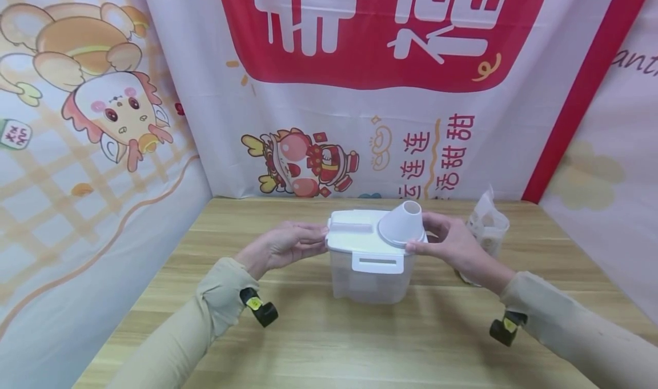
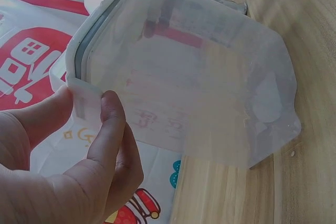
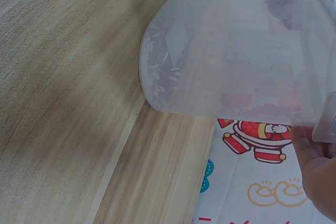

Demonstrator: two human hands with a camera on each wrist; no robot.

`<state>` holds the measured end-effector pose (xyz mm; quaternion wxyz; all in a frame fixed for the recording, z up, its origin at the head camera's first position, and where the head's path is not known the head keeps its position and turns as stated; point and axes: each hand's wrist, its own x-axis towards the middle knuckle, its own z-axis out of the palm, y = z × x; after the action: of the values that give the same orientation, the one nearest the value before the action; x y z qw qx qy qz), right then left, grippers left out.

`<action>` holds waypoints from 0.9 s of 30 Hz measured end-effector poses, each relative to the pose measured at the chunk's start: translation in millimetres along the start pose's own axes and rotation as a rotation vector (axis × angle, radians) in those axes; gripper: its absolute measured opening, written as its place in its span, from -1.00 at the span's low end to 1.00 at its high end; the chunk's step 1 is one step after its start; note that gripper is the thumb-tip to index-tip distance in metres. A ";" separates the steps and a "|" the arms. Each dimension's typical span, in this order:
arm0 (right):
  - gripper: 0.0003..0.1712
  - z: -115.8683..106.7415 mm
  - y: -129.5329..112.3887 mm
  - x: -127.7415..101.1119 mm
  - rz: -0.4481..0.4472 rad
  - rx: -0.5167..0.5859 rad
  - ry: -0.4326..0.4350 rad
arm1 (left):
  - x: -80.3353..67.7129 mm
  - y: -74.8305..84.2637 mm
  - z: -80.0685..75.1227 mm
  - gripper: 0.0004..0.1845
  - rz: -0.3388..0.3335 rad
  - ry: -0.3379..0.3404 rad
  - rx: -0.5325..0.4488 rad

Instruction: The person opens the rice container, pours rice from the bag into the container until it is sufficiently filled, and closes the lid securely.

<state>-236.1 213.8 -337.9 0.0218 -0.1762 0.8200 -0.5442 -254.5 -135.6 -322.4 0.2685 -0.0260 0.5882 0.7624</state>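
Both hands are on the same thing: a translucent plastic container (image 1: pixel 367 275) sitting at the middle of the wooden table (image 1: pixel 329 343) in the head view. Left hand (image 1: pixel 283 245) has its fingers curled against the left edge of the white lid (image 1: pixel 354 235), gripping it from the side. Right hand (image 1: pixel 452 243) grips the right edge, fingertips right next to the white funnel (image 1: pixel 402 223) that stands narrow end up on the right half of the lid.

From the head view you also get the front latch (image 1: pixel 377 261) hanging down over the container wall, and a small clear bag (image 1: pixel 487 226) of something pale standing just behind the right hand, near the right edge of the table. Neither wrist cam shows that bag or the funnel.

Left wrist view is way closer: thumb and a finger (image 2: pixel 107 129) pressed on the lid's corner at the left of the frame, with a grey seal strip (image 2: pixel 86 45) under the lid rim that the head cam can't pick out. The container fills most of the upper middle of that frame.

Right wrist view looks in through the container's side from low down, and that's the only one showing a few grains of rice (image 3: pixel 160 69) stuck inside near the bottom, left of centre. Only a bit of the right hand shows there, lower right corner. Cartoon banner (image 1: pixel 329 92) behind everything.
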 end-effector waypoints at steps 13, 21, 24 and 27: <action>-0.17 -0.2 -1.0 -0.6 0.000 0.013 -0.007 | 2.1 1.5 -1.0 -0.58 -0.015 -0.017 0.002; -0.19 0.4 -1.7 -1.0 -0.013 0.022 -0.016 | 1.0 3.0 -1.0 -0.59 -0.023 -0.010 0.016; -0.18 0.4 -1.5 -0.7 -0.009 0.016 -0.016 | -0.2 4.6 0.9 -0.59 0.003 0.027 0.036; -0.17 0.3 -0.8 -0.6 -0.004 0.004 -0.011 | -1.0 5.7 3.1 -0.59 0.030 0.052 0.049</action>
<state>-235.2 213.4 -337.4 0.0255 -0.1807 0.8183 -0.5450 -255.3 -134.1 -316.0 0.2424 -0.0305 0.6139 0.7507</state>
